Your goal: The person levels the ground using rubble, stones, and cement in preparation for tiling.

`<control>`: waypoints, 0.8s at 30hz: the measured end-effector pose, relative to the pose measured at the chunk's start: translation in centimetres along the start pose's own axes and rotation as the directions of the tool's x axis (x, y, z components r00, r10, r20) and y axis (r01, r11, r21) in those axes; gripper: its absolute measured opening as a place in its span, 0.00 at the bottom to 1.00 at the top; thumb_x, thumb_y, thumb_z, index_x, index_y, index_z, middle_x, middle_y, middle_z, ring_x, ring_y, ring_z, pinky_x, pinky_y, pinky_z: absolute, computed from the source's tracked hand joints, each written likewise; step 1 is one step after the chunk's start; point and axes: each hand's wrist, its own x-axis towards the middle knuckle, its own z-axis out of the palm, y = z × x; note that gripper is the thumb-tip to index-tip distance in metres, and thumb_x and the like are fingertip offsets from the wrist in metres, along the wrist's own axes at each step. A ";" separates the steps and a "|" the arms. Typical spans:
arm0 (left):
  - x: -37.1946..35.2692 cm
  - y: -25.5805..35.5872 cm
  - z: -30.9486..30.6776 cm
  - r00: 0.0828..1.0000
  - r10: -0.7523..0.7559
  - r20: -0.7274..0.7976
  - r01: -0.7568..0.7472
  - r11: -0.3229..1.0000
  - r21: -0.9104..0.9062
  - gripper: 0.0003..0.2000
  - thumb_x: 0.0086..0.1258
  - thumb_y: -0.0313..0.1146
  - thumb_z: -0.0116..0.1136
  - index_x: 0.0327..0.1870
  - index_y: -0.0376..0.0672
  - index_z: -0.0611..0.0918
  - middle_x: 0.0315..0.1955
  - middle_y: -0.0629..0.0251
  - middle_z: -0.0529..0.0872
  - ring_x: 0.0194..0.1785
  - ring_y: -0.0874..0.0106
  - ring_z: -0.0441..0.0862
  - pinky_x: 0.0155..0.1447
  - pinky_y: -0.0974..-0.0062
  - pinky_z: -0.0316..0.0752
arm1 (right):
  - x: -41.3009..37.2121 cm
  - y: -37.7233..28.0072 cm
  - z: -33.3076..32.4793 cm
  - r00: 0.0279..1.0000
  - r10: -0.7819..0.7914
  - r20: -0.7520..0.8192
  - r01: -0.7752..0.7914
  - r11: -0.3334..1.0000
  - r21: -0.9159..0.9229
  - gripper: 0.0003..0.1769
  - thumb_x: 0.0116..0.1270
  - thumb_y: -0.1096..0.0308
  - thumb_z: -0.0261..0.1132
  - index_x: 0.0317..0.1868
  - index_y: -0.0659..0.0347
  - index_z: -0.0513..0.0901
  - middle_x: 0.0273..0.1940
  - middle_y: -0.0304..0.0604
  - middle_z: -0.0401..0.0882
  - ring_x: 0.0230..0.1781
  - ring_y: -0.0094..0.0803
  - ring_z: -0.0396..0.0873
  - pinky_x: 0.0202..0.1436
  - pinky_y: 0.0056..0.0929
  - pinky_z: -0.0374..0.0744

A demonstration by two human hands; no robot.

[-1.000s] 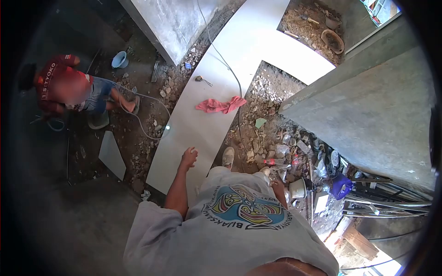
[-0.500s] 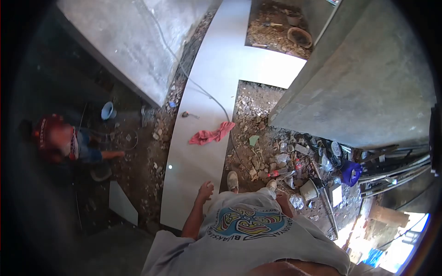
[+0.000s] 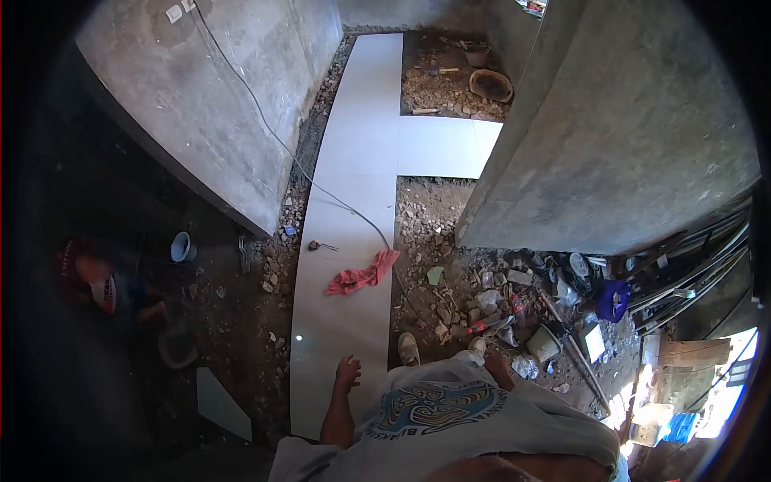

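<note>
My left hand (image 3: 348,373) hangs over the white tile strip (image 3: 337,321), fingers loosely bent and apart, with nothing seen in it. Beside my right leg, my right hand (image 3: 497,366) is partly hidden by the grey shirt (image 3: 450,430), and its fingers cannot be made out. On the tiles ahead of my left hand lies a crumpled red cloth (image 3: 363,275). A small tool with a dark end (image 3: 323,246) rests farther up the strip. A grey cable (image 3: 337,197) runs across the tiles near the cloth.
Another person (image 3: 100,281) crouches at the left near a bucket (image 3: 183,247). Right of the strip are rubble, a pale bucket (image 3: 544,343), a purple bag (image 3: 613,300) and long pipes (image 3: 691,281). Concrete walls (image 3: 618,145) stand on both sides. A basin (image 3: 491,86) sits at the back.
My view has tilted up, showing more of the far floor and wall. My left hand stays low over the tiles. The other person has leaned forward.
</note>
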 end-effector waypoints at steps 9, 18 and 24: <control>-0.1 0.2 1.8 0.998 0.008 0.063 -0.009 1.000 0.011 0.28 0.70 0.46 0.52 0.70 0.50 0.63 0.48 0.59 0.80 0.45 0.63 0.81 0.44 0.55 0.79 | -0.4 0.7 0.2 0.997 0.081 0.000 -0.080 0.995 0.051 0.11 0.54 0.63 0.59 0.33 0.55 0.86 0.38 0.53 0.84 0.44 0.49 0.82 0.49 0.45 0.77; 1.2 0.5 2.4 0.994 0.003 0.113 -0.012 0.997 0.071 0.29 0.71 0.46 0.52 0.71 0.50 0.61 0.51 0.57 0.80 0.45 0.63 0.81 0.44 0.54 0.79 | -2.6 -0.9 -1.4 0.984 0.085 -0.155 -0.072 0.994 0.086 0.11 0.50 0.69 0.62 0.34 0.55 0.87 0.38 0.54 0.84 0.44 0.51 0.81 0.50 0.46 0.78; 1.3 1.4 2.3 0.991 0.016 0.132 -0.031 0.993 0.115 0.28 0.72 0.45 0.51 0.71 0.51 0.61 0.49 0.58 0.79 0.46 0.63 0.79 0.46 0.54 0.78 | -1.2 0.8 2.0 0.990 0.035 -0.135 -0.024 0.996 0.086 0.13 0.51 0.67 0.63 0.38 0.55 0.87 0.40 0.54 0.84 0.44 0.49 0.82 0.51 0.44 0.78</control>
